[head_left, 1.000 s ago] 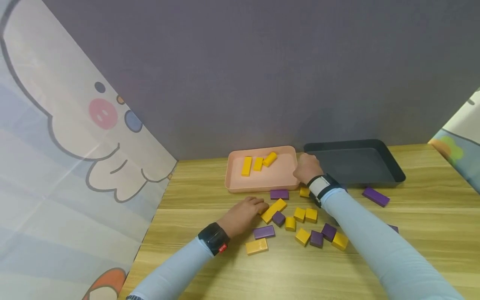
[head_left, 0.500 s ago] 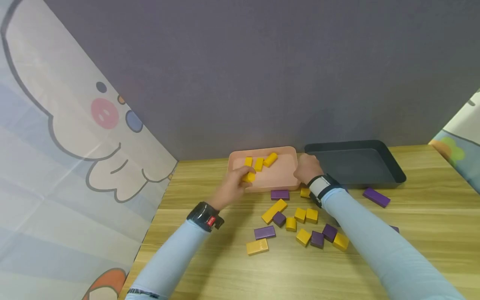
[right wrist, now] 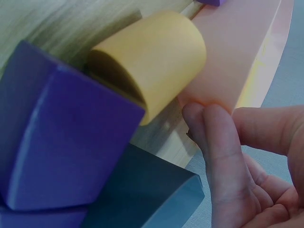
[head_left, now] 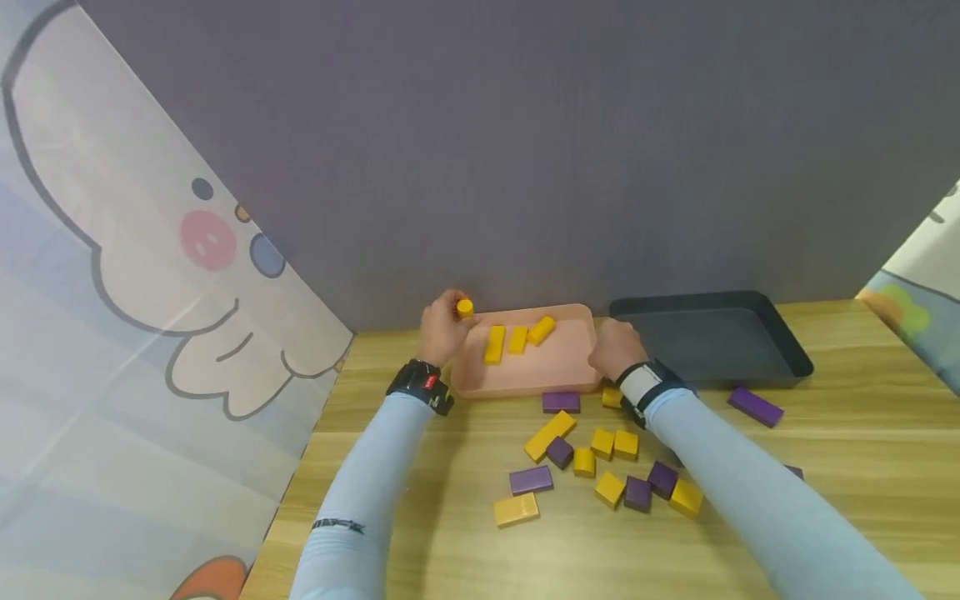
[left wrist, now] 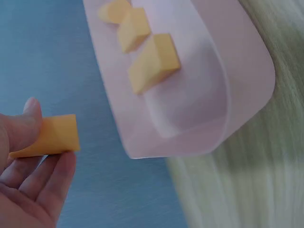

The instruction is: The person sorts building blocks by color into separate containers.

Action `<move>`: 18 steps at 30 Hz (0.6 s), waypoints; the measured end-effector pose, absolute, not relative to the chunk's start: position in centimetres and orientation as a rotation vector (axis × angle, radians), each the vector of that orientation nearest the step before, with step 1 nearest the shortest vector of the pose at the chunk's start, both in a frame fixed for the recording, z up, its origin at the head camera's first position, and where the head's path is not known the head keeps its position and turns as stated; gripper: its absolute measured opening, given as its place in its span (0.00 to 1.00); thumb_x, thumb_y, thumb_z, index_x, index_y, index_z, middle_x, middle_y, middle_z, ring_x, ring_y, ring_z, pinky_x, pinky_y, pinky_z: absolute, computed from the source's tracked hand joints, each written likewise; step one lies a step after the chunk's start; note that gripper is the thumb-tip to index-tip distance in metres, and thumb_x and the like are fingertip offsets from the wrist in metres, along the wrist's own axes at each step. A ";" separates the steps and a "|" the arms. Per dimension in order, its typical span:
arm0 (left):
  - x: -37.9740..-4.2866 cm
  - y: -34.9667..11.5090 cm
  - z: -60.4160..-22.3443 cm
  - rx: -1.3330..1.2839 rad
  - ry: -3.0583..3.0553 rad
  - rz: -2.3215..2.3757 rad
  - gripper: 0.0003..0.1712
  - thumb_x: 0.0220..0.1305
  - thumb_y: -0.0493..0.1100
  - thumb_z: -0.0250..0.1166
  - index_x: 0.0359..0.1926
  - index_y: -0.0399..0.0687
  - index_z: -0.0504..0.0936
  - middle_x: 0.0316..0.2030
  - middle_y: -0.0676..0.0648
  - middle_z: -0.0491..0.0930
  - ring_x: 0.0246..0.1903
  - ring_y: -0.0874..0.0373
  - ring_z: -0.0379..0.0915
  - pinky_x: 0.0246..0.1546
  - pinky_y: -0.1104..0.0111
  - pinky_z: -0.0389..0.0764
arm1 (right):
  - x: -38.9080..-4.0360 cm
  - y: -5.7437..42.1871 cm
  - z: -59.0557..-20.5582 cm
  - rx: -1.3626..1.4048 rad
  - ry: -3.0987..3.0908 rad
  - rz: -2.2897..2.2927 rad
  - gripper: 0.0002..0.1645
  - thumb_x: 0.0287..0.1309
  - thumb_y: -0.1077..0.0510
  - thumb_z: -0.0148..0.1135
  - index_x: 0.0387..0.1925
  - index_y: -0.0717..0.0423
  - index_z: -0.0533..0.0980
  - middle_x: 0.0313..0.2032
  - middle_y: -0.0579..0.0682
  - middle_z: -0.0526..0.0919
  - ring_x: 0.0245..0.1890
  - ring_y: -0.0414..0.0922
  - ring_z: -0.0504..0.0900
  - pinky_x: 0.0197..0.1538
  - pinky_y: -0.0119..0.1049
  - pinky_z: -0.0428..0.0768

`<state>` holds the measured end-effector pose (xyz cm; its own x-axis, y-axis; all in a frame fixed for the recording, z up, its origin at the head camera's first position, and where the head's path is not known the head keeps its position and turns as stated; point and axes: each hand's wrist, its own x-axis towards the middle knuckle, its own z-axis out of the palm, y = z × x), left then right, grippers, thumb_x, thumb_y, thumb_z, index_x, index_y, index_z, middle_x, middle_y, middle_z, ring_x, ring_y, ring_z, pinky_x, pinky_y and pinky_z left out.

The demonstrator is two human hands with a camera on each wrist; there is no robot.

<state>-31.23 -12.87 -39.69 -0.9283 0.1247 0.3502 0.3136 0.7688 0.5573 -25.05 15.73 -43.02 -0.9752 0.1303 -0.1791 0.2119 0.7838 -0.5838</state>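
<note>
My left hand (head_left: 442,327) holds a yellow cylindrical block (head_left: 465,308) between thumb and fingers, over the back left corner of the pink tray (head_left: 517,382). In the left wrist view that block (left wrist: 61,134) sticks out past the fingertips, outside the tray's rim. Inside the tray lie a long yellow block (head_left: 494,345), a shorter yellow block (head_left: 517,340) and a yellow rounded block (head_left: 541,331). My right hand (head_left: 617,348) pinches the tray's right wall; in the right wrist view thumb and fingers (right wrist: 222,142) meet at its corner.
A dark tray (head_left: 705,337) stands just right of the pink one. Several yellow and purple blocks lie scattered on the wooden table (head_left: 585,558) in front. One purple block (head_left: 755,407) lies before the dark tray. A grey panel (head_left: 525,167) rises behind.
My left hand has picked up the yellow cylindrical block from the table and carried it up past the pink tray's front to its back left corner. My right hand stays on the tray.
</note>
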 end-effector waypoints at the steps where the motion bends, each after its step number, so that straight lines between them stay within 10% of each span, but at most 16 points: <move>1: -31.6 -12.8 -40.1 -0.317 -2.679 -0.932 0.18 0.57 0.41 0.73 0.46 0.45 0.77 0.40 0.44 0.83 0.35 0.50 0.78 0.41 0.61 0.83 | -25.0 15.7 -43.0 0.280 2.843 -0.950 0.09 0.54 0.63 0.64 0.36 0.66 0.79 0.30 0.59 0.81 0.24 0.50 0.80 0.23 0.32 0.79; 18: -33.6 -11.4 -42.9 -0.097 -2.834 -0.954 0.19 0.60 0.32 0.68 0.54 0.39 0.83 0.49 0.41 0.85 0.49 0.47 0.81 0.56 0.57 0.81 | -24.7 15.2 -42.6 0.319 2.848 -0.920 0.12 0.54 0.63 0.66 0.39 0.67 0.80 0.29 0.59 0.83 0.23 0.50 0.81 0.24 0.33 0.81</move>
<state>-33.60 -11.37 -42.88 -0.9867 0.0133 0.1621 0.1086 0.7957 0.5959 -24.72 15.16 -42.64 -0.9689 0.1592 -0.1892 0.2398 0.7916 -0.5619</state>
